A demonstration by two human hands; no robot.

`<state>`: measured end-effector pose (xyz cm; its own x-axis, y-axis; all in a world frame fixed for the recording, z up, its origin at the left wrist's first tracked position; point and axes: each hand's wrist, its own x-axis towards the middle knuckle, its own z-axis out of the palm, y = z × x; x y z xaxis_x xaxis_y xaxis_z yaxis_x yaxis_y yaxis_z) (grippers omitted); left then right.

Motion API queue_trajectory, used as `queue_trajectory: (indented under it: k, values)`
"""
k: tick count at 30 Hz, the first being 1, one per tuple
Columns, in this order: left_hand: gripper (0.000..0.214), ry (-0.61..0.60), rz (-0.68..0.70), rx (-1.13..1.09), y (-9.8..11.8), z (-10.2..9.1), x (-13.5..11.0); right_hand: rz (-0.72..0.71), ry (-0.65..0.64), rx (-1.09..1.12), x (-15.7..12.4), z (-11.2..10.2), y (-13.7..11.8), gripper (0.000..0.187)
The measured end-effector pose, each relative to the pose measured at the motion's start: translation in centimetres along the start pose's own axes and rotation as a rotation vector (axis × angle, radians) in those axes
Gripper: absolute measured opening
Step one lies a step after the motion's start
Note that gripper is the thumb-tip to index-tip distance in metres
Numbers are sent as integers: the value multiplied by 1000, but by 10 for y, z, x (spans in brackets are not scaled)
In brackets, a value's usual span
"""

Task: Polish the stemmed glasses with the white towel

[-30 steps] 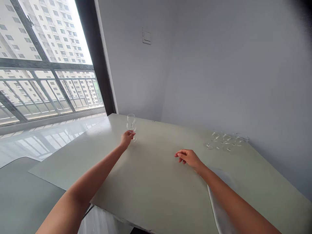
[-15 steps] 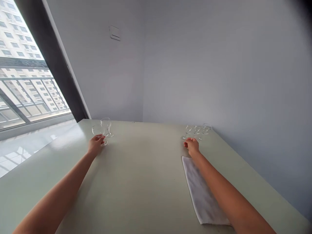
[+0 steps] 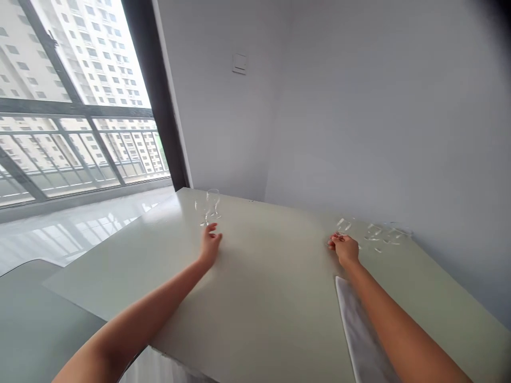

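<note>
On the table's far left stand two clear stemmed glasses, a rear one point(image 3: 213, 199) and a fainter front one point(image 3: 202, 210). My left hand point(image 3: 211, 246) is just in front of them, thumb and fingers apart, holding nothing. On the right, my right hand point(image 3: 345, 248) pinches a small stemmed glass point(image 3: 344, 224) low down, its bowl showing above my fingers. Whether its foot touches the table cannot be made out. More small clear glasses point(image 3: 375, 232) stand behind and right of this hand. Below the right wrist lies a folded grey cloth point(image 3: 359, 340), partly covered by my forearm.
The pale glossy table point(image 3: 259, 287) reaches to the grey walls point(image 3: 359, 117). A chair-like grey-green surface point(image 3: 35, 308) is at the lower left. Beyond the table's left edge are a shiny floor point(image 3: 99, 229) and a large window with a railing point(image 3: 80, 141).
My view has swung left. My left hand has let go of the front left glass and drawn back. My right hand's glass now stands farther from the other small glasses.
</note>
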<state>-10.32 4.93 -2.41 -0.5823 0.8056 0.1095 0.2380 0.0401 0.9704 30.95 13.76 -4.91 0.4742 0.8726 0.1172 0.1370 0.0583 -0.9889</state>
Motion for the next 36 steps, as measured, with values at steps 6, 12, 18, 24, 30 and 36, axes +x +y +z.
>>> queue_trajectory:
  k: [6, 12, 18, 24, 30, 36]
  values:
    - [34, -351, 52, -17, 30, 56, -60, -8, -318, 39, -68, 54, -34, 25]
    - [35, -507, 64, -81, 51, 89, -83, -82, -623, 36, -141, 93, -65, 29]
    - [31, -506, 14, -144, 39, 78, -72, -107, -741, -48, -162, 96, -84, 24]
    - [41, -345, 4, -159, 11, 16, -23, -78, -655, -92, -132, 53, -82, 19]
    - [47, -151, -2, -148, -14, -49, 19, 43, -494, -157, -85, -12, -38, 21]
    - [52, -99, -15, -161, -22, -64, 35, 104, -263, -90, -51, -55, -9, 19]
